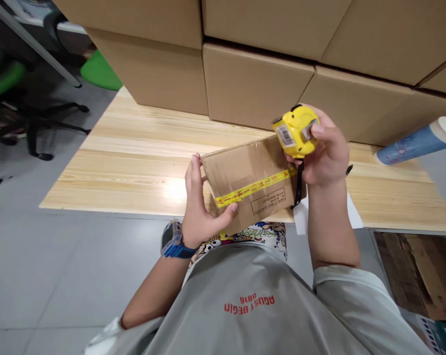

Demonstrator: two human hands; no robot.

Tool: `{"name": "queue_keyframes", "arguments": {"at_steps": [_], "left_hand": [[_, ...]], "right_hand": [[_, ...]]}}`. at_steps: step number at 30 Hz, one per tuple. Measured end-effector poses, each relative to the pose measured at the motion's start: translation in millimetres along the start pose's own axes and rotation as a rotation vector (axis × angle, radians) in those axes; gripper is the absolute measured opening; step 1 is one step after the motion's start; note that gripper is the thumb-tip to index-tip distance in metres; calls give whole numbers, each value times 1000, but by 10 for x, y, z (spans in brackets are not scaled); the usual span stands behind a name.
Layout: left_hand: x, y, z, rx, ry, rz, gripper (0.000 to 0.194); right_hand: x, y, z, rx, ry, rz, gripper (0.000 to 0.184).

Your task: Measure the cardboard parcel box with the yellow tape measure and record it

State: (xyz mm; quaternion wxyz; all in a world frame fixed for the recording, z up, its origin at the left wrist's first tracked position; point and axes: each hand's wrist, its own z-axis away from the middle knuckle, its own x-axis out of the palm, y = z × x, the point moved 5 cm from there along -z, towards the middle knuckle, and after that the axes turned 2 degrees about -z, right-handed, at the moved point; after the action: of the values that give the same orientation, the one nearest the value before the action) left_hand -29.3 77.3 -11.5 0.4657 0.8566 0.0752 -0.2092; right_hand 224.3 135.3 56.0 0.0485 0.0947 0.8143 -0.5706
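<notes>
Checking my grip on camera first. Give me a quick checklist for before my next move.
Left hand on the cardboard box: ok, fingers and thumb grip its edges.
Yellow tape measure in right hand: ok, held firmly.
Tape blade drawn out: not ok, none shows.
Black wrist strap clear of the box: not ok, it hangs against the box's end.
Box seated on the wooden table: cannot tell, its underside is hidden.

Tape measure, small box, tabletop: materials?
The tape measure looks like glossy yellow plastic, judging by its moulded shine. The small box seems to be matte brown cardboard, probably corrugated. The tabletop looks like pale wood or veneer, with visible grain and a slight sheen.
</notes>
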Motion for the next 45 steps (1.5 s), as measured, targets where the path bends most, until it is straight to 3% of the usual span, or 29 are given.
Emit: {"name": "queue_keyframes", "arguments": {"at_steps": [3, 6, 8, 10, 12, 15, 18, 22, 27, 31, 35, 39, 45], "left_hand": [[-156, -41, -2, 146, 53, -88, 114], [-254, -80, 4, 293, 51, -200, 113], [-266, -85, 8, 358, 46, -242, 104], [-232, -78, 11, 372, 43, -255, 90], [-172, -65, 23, 340, 48, -237, 81], [-85, -28, 65, 299, 69, -195, 81], [-72, -18, 70, 232, 115, -125, 79], [-164, -64, -98, 59, 226, 131, 73], [-174, 57, -393, 32, 128, 116, 66], [-205, 129, -438, 30, 68, -8, 56], [-243, 142, -425, 90, 42, -94, 54], [-264, 110, -419, 69, 40, -98, 52], [-284, 104, -398, -15, 42, -102, 47]], "right_hand": [[30, -141, 156, -75, -10, 82, 64], [92, -447, 240, -69, -92, 19, 46], [167, -739, 222, -110, -167, 16, 36], [293, -984, 139, -149, -246, 122, 38], [486, -1094, 20, -150, -364, 250, 39], [792, -1043, -141, -193, -533, 379, 41], [984, -908, -204, -348, -606, 542, 47], [1064, -835, -122, -536, -626, 699, 47], [1069, -834, -47, -535, -661, 737, 53], [960, -821, -85, -473, -661, 754, 49], [680, -828, -48, -471, -617, 745, 45], [230, -795, 104, -463, -486, 755, 42], [-513, -722, 488, -342, -250, 822, 45]]}}
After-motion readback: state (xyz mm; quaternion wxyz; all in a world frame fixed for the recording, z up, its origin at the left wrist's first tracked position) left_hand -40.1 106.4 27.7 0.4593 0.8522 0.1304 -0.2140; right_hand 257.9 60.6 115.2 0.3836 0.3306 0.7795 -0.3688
